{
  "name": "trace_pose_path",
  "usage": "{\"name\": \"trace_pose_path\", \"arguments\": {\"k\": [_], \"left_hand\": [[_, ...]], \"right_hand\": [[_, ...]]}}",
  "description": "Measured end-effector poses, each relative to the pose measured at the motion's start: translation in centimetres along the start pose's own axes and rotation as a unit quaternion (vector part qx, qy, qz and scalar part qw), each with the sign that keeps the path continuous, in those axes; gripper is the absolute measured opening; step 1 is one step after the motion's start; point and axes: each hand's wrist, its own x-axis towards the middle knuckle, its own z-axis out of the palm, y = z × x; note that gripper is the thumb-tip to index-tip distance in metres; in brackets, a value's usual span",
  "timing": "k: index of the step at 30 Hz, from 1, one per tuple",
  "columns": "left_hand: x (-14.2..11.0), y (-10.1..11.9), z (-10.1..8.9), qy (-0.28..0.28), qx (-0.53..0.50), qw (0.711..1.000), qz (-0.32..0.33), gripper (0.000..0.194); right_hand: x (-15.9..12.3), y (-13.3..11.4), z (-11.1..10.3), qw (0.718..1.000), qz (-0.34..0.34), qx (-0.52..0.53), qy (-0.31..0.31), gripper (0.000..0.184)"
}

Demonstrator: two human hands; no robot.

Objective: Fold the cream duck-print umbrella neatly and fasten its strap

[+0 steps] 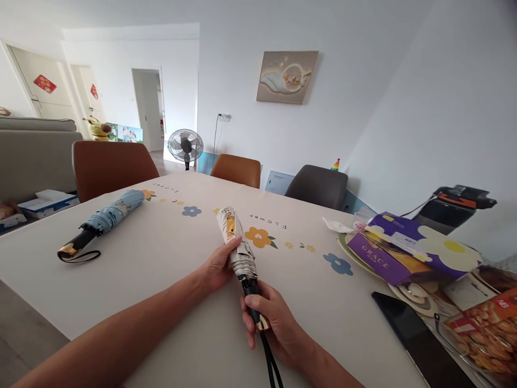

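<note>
A folded cream umbrella [244, 261] with a yellow cartoon print is held in both hands over the table. My left hand [221, 265] wraps round its rolled canopy, thumb on top. Around the black handle with its gold end closes my right hand [269, 312], the thumb lying along the handle. A black wrist strap [270, 355] hangs from the handle's end. To the left a second folded umbrella [115, 213], light blue with a black and gold handle, lies on the tablecloth.
The white tablecloth [169, 291] has a flower print. On the right lie a black tablet [420, 334], purple boxes [379, 253] and a snack bag [488, 334]. Brown chairs [115, 167] and a dark chair [319, 186] stand beyond, with a fan [186, 145] behind.
</note>
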Motion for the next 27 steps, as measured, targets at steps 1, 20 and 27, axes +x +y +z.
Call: {"name": "trace_pose_path", "arguments": {"k": [1, 20, 27], "left_hand": [[-0.1, 0.0, 0.0, -0.007, -0.003, 1.0, -0.007, 0.028], [-0.7, -0.8, 0.6, -0.051, 0.07, 0.995, -0.048, 0.022], [-1.6, -0.9, 1.4, -0.065, 0.296, 0.95, 0.08, 0.019]], "right_hand": [[-0.1, 0.1, 0.1, 1.0, -0.007, -0.012, 0.01, 0.016], [0.1, 1.1, -0.4, 0.896, -0.159, -0.347, 0.225, 0.026], [1.4, -0.3, -1.8, 0.896, -0.256, -0.193, 0.305, 0.029]]}}
